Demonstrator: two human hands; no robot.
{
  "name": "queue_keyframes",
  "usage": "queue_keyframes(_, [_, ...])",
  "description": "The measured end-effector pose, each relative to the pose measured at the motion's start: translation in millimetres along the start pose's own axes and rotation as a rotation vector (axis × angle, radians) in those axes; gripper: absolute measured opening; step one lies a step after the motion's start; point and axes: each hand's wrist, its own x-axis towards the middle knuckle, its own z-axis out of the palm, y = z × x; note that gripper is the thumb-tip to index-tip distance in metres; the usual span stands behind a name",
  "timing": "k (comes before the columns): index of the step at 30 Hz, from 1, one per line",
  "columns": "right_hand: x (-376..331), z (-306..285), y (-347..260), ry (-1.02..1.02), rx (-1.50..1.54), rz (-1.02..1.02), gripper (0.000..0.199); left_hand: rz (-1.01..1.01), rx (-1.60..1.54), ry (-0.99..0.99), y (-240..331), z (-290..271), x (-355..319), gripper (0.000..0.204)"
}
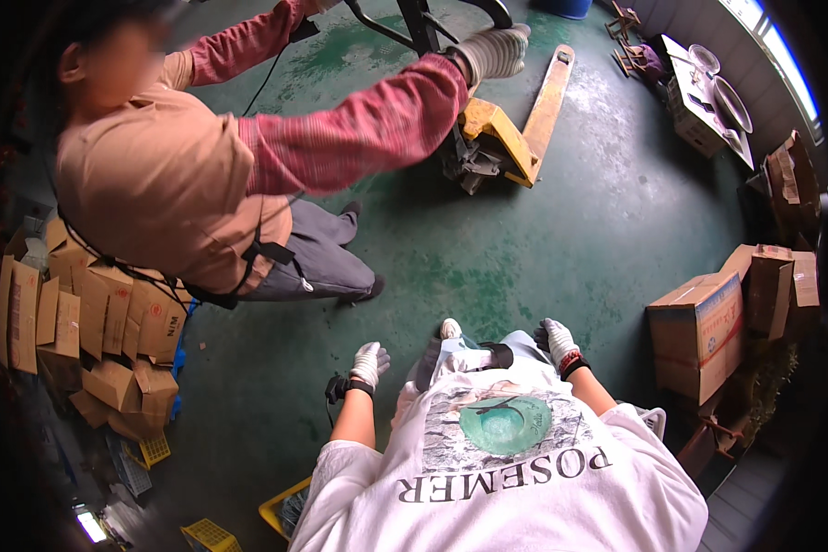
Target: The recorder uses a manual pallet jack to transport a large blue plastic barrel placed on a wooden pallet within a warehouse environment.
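Observation:
My left hand [370,364], in a white striped work glove with grey fingers, hangs beside my body over the green floor. It holds nothing, and its fingers are loosely apart. On the other side, my right hand [559,340] is gloved the same way and hangs close to my right thigh, fingers loose with nothing visible in them. Both wrists carry dark bands. Ahead of me, a co-worker in a tan top and red sleeves has a gloved hand [495,53] at the black handle [420,26] of a yellow pallet truck [548,101].
Flattened and open cardboard boxes [110,317] are piled at the left. More cartons [697,336] stand at the right, near a white table [708,97] along the wall. Yellow plastic crates [210,535] lie behind me at the lower left. Green floor [451,253] stretches ahead.

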Motion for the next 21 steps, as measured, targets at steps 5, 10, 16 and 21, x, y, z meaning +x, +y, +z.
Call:
queue_keyframes(5, [3.2, -25.3, 12.1, 0.073, -0.033, 0.012, 0.027, -0.081, 0.016, 0.044, -24.6, -12.3, -17.6, 0.045])
queue_keyframes(10, [-6.0, -46.0, 24.2, 0.123, -0.081, 0.088, 0.027, -0.168, 0.034, 0.061, -53.4, -20.8, -42.0, 0.05])
queue_keyframes(16, [-12.8, -37.4, 16.2, 0.167, -0.082, 0.086, 0.022, -0.264, 0.027, 0.088, -81.5, -59.3, -33.9, 0.042])
queue_keyframes(21, [5.4, -47.0, 38.2, 0.133, 0.036, 0.026, 0.017, -0.189, 0.028, 0.105, -50.7, -50.2, -4.1, 0.028])
